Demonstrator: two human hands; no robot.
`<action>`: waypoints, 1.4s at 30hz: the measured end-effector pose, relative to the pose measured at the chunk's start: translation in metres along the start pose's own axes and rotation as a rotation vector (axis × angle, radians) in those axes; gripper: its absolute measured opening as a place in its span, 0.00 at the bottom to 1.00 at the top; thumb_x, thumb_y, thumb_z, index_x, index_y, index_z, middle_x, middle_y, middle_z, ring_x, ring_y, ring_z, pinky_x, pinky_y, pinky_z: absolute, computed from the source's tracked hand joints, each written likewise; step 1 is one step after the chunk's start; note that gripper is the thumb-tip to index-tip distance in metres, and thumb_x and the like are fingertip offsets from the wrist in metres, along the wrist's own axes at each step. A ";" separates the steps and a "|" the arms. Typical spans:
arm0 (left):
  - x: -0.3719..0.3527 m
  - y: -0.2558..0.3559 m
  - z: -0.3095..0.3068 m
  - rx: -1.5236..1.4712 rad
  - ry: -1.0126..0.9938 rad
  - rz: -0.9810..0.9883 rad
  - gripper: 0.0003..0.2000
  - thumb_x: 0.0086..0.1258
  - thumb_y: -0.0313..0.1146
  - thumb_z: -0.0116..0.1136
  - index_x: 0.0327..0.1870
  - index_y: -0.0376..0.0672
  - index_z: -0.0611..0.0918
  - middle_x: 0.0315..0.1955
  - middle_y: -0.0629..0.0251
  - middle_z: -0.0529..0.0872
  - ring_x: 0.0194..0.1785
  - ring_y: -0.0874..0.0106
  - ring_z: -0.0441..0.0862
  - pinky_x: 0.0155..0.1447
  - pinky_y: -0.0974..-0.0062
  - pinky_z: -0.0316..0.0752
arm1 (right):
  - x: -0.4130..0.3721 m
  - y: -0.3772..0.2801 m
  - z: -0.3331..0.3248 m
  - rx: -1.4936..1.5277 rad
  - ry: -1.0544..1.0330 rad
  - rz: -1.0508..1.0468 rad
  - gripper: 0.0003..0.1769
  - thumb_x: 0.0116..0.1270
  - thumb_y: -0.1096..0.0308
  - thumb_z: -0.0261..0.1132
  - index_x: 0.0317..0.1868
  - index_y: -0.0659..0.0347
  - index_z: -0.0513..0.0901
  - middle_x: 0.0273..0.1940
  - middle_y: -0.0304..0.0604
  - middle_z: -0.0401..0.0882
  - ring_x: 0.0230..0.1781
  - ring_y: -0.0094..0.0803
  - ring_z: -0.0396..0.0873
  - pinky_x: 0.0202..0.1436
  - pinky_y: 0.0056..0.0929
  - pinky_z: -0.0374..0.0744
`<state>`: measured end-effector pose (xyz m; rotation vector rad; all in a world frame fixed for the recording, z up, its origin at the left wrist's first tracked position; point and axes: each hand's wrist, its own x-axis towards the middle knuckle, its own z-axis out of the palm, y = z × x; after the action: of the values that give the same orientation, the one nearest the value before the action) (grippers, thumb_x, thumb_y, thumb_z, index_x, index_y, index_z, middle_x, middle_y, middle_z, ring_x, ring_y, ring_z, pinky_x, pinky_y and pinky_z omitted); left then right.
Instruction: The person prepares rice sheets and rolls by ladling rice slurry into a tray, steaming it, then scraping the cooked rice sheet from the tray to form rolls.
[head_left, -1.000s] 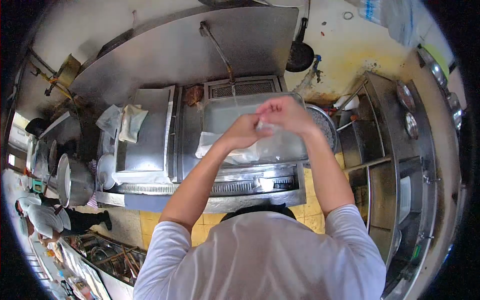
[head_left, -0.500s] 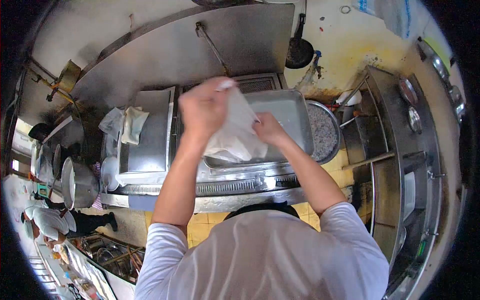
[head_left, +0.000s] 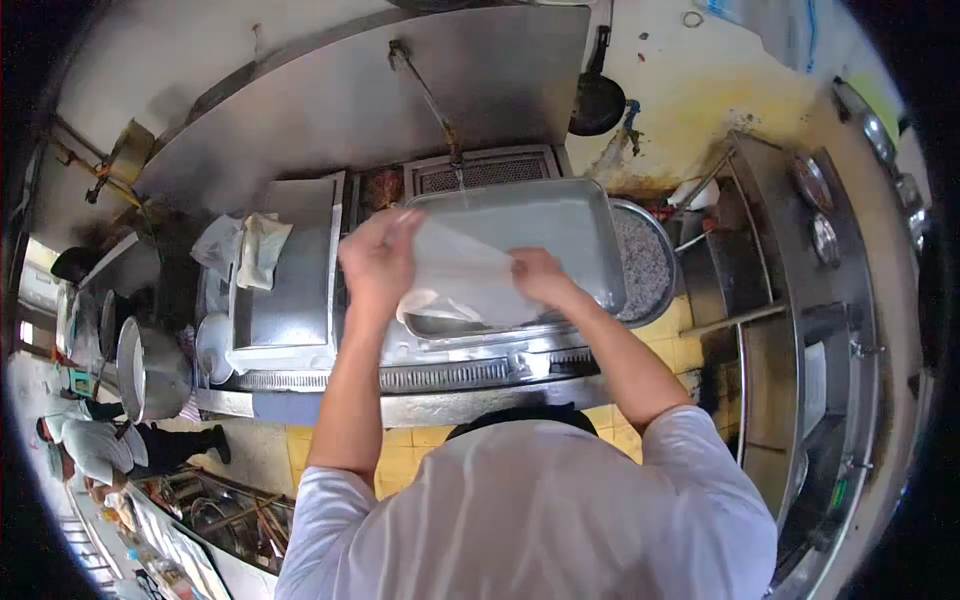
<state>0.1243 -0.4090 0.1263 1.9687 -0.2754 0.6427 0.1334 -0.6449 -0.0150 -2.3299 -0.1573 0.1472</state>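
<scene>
A thin white cloth (head_left: 460,272) hangs stretched between my two hands above a large metal tray (head_left: 575,225). My left hand (head_left: 378,262) grips the cloth's upper left part, its fingers a little smeared by motion. At the cloth's right edge, my right hand (head_left: 543,278) is closed on it, over the middle of the tray. The cloth's lower left end is bunched near the tray's front left corner. The tray itself looks greyish inside, and the cloth hides part of it.
Right of the tray sits a round metal basin (head_left: 648,265) with a speckled grainy content. A faucet (head_left: 425,95) reaches down behind the tray. To the left are a steel counter panel (head_left: 290,310), a folded cloth (head_left: 262,250) and a big pot (head_left: 155,375). Another person (head_left: 95,445) stands at far left.
My left hand has come down and slightly left, lowering the cloth from a raised, gathered shape to a flatter spread over the tray. My right hand has dropped slightly.
</scene>
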 end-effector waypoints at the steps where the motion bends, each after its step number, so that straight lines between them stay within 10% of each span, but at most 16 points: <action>1: -0.003 -0.017 -0.006 -0.002 0.009 -0.002 0.04 0.68 0.24 0.62 0.40 0.36 0.87 0.35 0.60 0.90 0.38 0.70 0.87 0.44 0.72 0.80 | 0.001 0.042 0.002 -0.178 -0.017 -0.072 0.12 0.62 0.69 0.57 0.38 0.67 0.83 0.43 0.55 0.84 0.44 0.54 0.82 0.50 0.46 0.80; 5: -0.071 -0.127 0.025 0.363 -0.186 -0.193 0.13 0.70 0.42 0.63 0.41 0.39 0.88 0.37 0.50 0.89 0.39 0.56 0.89 0.47 0.66 0.82 | -0.024 0.089 0.005 -0.552 0.076 -0.046 0.12 0.62 0.67 0.57 0.39 0.64 0.84 0.42 0.55 0.83 0.49 0.51 0.81 0.56 0.46 0.79; 6: -0.081 -0.122 0.041 0.525 -0.461 -0.525 0.16 0.67 0.48 0.62 0.39 0.44 0.89 0.40 0.52 0.89 0.43 0.52 0.87 0.50 0.61 0.81 | -0.025 0.085 0.009 -0.557 0.077 -0.044 0.12 0.62 0.67 0.57 0.39 0.64 0.84 0.42 0.55 0.83 0.49 0.51 0.81 0.56 0.46 0.79; 9: -0.135 -0.168 0.077 0.477 -0.672 -0.172 0.12 0.64 0.41 0.57 0.35 0.46 0.89 0.35 0.53 0.88 0.45 0.50 0.84 0.54 0.55 0.79 | -0.029 0.075 0.032 -0.459 0.062 -0.189 0.10 0.62 0.69 0.59 0.40 0.64 0.84 0.47 0.59 0.82 0.53 0.53 0.78 0.57 0.48 0.77; 14: -0.122 -0.194 0.106 0.455 -0.802 -0.151 0.13 0.65 0.42 0.59 0.33 0.41 0.88 0.37 0.45 0.87 0.44 0.47 0.84 0.52 0.52 0.78 | 0.004 0.096 0.027 -0.571 -0.263 0.161 0.12 0.60 0.68 0.59 0.38 0.64 0.86 0.43 0.58 0.85 0.47 0.55 0.82 0.54 0.48 0.80; 16: -0.094 -0.214 0.136 0.694 -1.171 -0.267 0.14 0.66 0.42 0.56 0.39 0.42 0.88 0.39 0.46 0.88 0.48 0.47 0.84 0.55 0.53 0.78 | 0.025 0.086 0.009 -0.529 -0.287 0.168 0.13 0.60 0.67 0.58 0.36 0.66 0.86 0.40 0.57 0.86 0.42 0.56 0.83 0.50 0.48 0.81; 21: 0.013 -0.117 0.127 0.251 -0.697 -0.154 0.15 0.72 0.42 0.55 0.40 0.38 0.87 0.39 0.45 0.87 0.46 0.46 0.85 0.50 0.53 0.79 | 0.098 0.018 0.004 0.415 0.161 -0.133 0.11 0.61 0.70 0.61 0.38 0.68 0.86 0.33 0.58 0.86 0.34 0.43 0.85 0.41 0.38 0.80; 24: 0.038 -0.097 0.115 0.109 -0.481 -0.097 0.12 0.73 0.37 0.56 0.42 0.39 0.87 0.39 0.46 0.87 0.44 0.48 0.85 0.49 0.56 0.79 | 0.120 -0.026 0.004 0.703 0.023 -0.023 0.12 0.62 0.72 0.59 0.40 0.69 0.86 0.31 0.57 0.86 0.37 0.37 0.85 0.43 0.37 0.80; 28: 0.052 -0.097 0.071 0.080 -0.190 -0.070 0.09 0.73 0.32 0.57 0.42 0.37 0.88 0.38 0.48 0.88 0.43 0.56 0.88 0.47 0.65 0.80 | 0.091 -0.032 0.002 0.243 -0.106 -0.036 0.14 0.62 0.73 0.57 0.42 0.69 0.86 0.35 0.60 0.86 0.38 0.43 0.85 0.46 0.36 0.80; 32: 0.048 -0.103 0.013 0.066 0.028 -0.227 0.08 0.73 0.29 0.58 0.45 0.36 0.87 0.35 0.50 0.89 0.39 0.66 0.88 0.45 0.70 0.79 | 0.108 0.097 0.015 -0.186 0.068 -0.407 0.14 0.56 0.72 0.57 0.38 0.68 0.85 0.36 0.62 0.85 0.38 0.57 0.84 0.46 0.45 0.81; 34: 0.030 -0.114 0.007 0.106 0.061 -0.263 0.09 0.73 0.29 0.59 0.45 0.35 0.87 0.34 0.50 0.89 0.38 0.66 0.88 0.45 0.70 0.79 | 0.102 0.114 -0.009 -0.156 -0.103 -0.122 0.18 0.59 0.68 0.58 0.48 0.61 0.87 0.45 0.58 0.85 0.49 0.55 0.83 0.57 0.47 0.79; 37: 0.004 -0.120 0.024 0.114 0.018 -0.216 0.08 0.71 0.31 0.60 0.44 0.36 0.87 0.34 0.50 0.89 0.38 0.63 0.89 0.44 0.68 0.80 | 0.086 0.047 -0.046 -0.503 -0.266 -0.027 0.11 0.55 0.74 0.59 0.36 0.67 0.84 0.39 0.60 0.85 0.42 0.54 0.84 0.48 0.44 0.80; 42: 0.003 -0.072 0.058 0.249 -0.177 -0.002 0.07 0.67 0.29 0.62 0.43 0.41 0.88 0.35 0.49 0.88 0.39 0.52 0.87 0.44 0.63 0.81 | 0.080 -0.057 -0.008 0.303 -0.037 -0.290 0.13 0.60 0.71 0.61 0.44 0.65 0.85 0.43 0.58 0.85 0.46 0.55 0.84 0.50 0.44 0.81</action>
<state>0.1779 -0.4255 0.0530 2.2697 -0.3131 0.5218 0.2098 -0.5990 0.0268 -1.9798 -0.4558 0.0633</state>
